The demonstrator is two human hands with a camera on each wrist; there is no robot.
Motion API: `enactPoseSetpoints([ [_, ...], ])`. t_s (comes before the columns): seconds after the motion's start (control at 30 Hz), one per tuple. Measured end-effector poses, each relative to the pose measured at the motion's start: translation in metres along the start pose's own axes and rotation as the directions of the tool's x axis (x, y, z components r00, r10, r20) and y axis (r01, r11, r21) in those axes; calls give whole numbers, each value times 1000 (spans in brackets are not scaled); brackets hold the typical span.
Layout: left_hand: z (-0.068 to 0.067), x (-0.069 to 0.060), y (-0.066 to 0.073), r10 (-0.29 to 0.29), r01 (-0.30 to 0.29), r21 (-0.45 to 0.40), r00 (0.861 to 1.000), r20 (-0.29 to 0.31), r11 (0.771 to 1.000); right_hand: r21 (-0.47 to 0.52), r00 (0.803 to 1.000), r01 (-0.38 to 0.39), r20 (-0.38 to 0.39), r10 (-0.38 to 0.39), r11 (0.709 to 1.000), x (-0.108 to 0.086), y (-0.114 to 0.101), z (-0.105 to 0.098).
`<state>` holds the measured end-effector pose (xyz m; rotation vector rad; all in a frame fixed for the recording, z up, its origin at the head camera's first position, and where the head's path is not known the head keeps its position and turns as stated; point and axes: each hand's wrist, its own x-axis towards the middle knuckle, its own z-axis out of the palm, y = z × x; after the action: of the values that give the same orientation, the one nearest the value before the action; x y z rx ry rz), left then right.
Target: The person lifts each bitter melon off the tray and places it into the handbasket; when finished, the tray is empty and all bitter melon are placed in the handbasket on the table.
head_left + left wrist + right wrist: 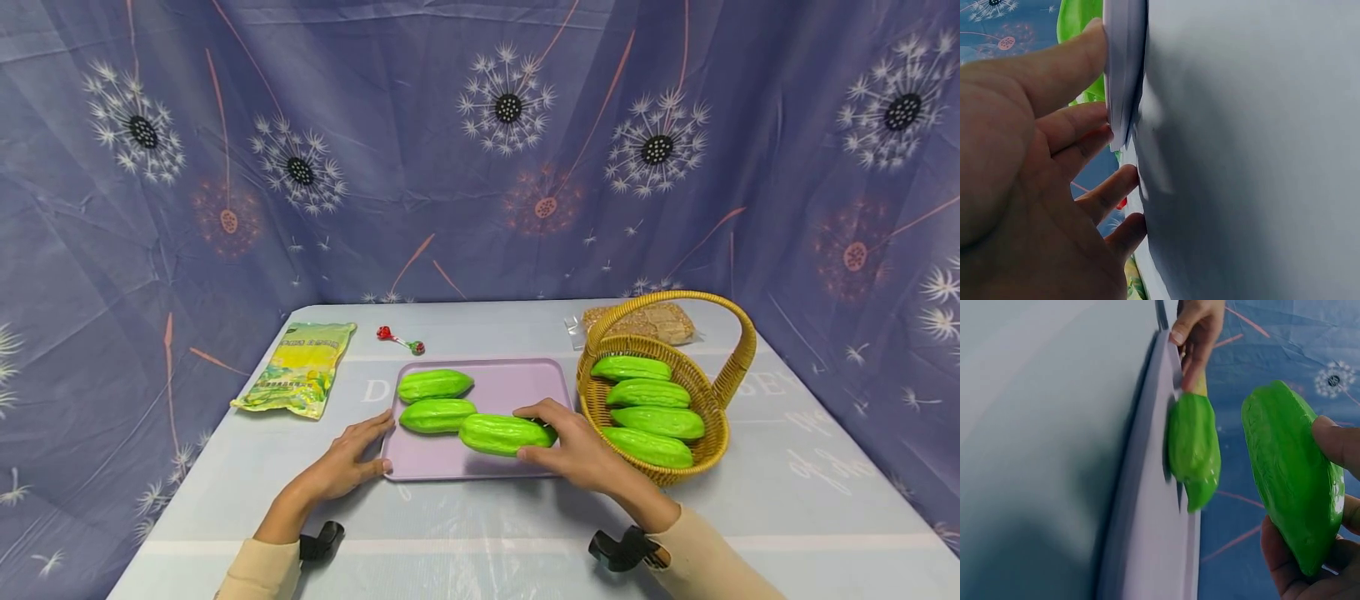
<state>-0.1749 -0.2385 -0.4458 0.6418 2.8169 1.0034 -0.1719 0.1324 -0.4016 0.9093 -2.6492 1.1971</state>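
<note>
My right hand (573, 446) holds a green ridged gourd (498, 434) by its right end, thumb on the near side and fingers on the far side. In the right wrist view this gourd (1291, 469) is off the tray, apart from its surface. On the left part of the lilac tray (517, 383) lie two similar gourds, the far one (433, 385) and the near one (431, 416). My left hand (345, 458) touches the tray's left edge with its thumb and fingers fairly straight; the left wrist view shows the fingertips against the tray rim (1124, 75).
Right of the tray stands a wicker basket (716, 417) with a tall handle and several green gourds (648, 396) inside. Behind it lies a clear bag of brown food (652, 323). A yellow-green packet (300, 367) and red-and-green wrapped candy (401, 340) lie at the back left.
</note>
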Motion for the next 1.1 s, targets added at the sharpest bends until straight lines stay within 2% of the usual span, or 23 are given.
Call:
enactPoseSetpoints([
  [0.13, 1, 0, 1, 4, -4, -1, 1000, -10, 1000, -16, 999, -25, -45, 24, 1000, -12, 4, -15],
  [0.37, 1, 0, 0, 1, -1, 7, 1000, -4, 1000, -74, 988, -114, -110, 106, 991, -33, 13, -38],
  [0.63, 1, 0, -1, -2, 2, 11, 1000, -1, 1000, -137, 979, -142, -163, 119, 980, -52, 27, -63],
  [1.1, 0, 0, 2, -12, 12, 6, 1000, 17, 1000, -211, 940, -285, -251, 230, 935, -72, 43, -92],
])
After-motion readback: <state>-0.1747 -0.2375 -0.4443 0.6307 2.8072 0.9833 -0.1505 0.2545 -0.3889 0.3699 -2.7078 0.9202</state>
